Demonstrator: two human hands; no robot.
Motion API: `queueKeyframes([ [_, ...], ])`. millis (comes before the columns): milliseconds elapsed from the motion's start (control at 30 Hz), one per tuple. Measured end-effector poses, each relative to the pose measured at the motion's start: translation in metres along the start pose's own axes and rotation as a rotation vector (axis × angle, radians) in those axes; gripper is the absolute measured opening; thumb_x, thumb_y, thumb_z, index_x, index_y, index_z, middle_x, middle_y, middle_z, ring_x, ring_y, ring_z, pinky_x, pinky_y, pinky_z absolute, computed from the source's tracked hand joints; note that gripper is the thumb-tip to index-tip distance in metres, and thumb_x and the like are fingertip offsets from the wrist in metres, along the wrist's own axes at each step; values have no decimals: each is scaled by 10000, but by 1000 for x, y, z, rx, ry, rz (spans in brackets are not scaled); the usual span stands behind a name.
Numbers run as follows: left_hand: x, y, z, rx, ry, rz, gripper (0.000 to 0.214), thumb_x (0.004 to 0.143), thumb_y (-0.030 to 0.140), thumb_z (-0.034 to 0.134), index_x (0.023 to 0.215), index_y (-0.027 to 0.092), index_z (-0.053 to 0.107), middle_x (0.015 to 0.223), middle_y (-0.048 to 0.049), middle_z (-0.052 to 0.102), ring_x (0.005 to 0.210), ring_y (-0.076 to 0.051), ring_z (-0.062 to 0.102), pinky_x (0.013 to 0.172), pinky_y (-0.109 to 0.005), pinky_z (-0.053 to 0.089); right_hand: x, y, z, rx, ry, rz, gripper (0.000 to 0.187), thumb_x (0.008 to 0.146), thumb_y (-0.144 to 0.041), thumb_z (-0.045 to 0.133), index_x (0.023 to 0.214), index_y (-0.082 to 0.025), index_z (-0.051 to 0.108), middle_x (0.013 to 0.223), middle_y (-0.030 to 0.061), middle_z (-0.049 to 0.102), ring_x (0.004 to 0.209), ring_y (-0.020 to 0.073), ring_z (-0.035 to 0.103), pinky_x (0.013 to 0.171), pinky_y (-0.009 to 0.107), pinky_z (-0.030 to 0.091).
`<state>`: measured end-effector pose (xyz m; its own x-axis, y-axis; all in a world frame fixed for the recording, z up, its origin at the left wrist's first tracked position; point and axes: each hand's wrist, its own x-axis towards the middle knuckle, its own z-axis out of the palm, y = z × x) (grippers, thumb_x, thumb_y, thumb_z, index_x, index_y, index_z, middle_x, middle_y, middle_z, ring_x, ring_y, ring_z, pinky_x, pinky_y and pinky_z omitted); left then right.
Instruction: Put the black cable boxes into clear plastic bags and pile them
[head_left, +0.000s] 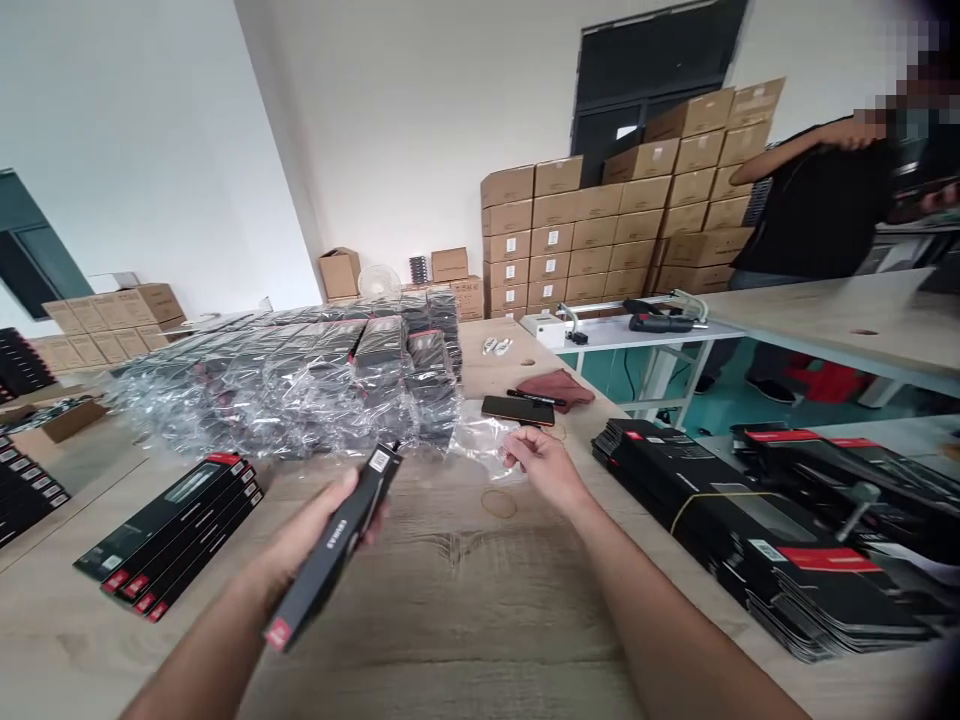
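Observation:
My left hand [326,515] is wrapped round a long, slim black box [337,545] with a red end and a white label, held tilted above the table. A clear plastic bag [480,447] is pinched between the fingers of my right hand [541,462]. Just below that bag a rubber band [499,503] lies on the wood. Left of my left hand rests a stack of similar black boxes [169,530] with red ends. Behind both hands stands a large pile of black boxes wrapped in clear plastic [300,380].
A phone [517,410], a black pen [536,397] and a brown cloth [559,388] lie beyond my right hand. Flat black cartons [720,500], banded together, fill the right side. Brown cardboard boxes [585,230] are stacked at the wall. A person [817,200] stands at the far right.

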<state>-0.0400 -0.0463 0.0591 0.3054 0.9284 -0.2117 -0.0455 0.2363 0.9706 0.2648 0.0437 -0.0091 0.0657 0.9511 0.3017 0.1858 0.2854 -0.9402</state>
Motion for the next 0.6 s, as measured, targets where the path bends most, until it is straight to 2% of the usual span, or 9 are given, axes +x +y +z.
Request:
queueKeyframes([
  [100,47,-28,30,-272,-185,-151,575,767,670,486,1012,174,645,774,-71,644,510,-129,542,482,-253,429,1,-6,-14,246,95,57,368,676,-542,688,689,-194,567,623,6,613,516,121,501,480,244,333],
  [167,70,-40,45,-383,-247,-183,483,787,579,511,1058,195,622,744,-48,635,514,-142,563,504,-272,464,2,-5,-21,350,161,83,392,632,-536,735,682,-190,559,644,6,610,505,106,497,453,228,324],
  [233,81,-50,53,-415,-257,-217,410,786,502,543,1044,193,619,730,-38,640,526,-151,584,524,-285,490,5,0,-27,371,222,113,402,602,-527,760,673,-187,559,628,3,604,500,103,496,430,221,318],
  [367,83,-63,48,-330,-166,-331,330,741,431,662,916,153,629,723,-47,671,591,-172,636,579,-294,528,11,6,-35,289,363,152,388,579,-494,778,670,-190,555,676,22,654,595,141,580,460,228,366],
  [467,77,-64,35,-300,-106,-350,335,701,412,711,885,144,630,713,-59,688,600,-189,652,612,-319,544,10,-2,-38,349,385,106,388,603,-482,768,709,-194,531,799,48,700,692,168,646,522,235,415],
  [533,74,-62,28,-308,-79,-344,328,687,413,711,858,145,632,676,-57,685,560,-191,642,588,-322,541,7,-13,-40,380,412,22,389,630,-486,753,744,-203,511,794,38,695,637,153,640,487,224,392],
  [600,74,-59,23,-333,-69,-334,302,683,414,691,816,149,633,641,-54,677,531,-192,631,567,-321,535,6,-26,-41,366,479,-72,382,656,-490,734,776,-217,495,719,0,660,525,118,579,427,208,335],
])
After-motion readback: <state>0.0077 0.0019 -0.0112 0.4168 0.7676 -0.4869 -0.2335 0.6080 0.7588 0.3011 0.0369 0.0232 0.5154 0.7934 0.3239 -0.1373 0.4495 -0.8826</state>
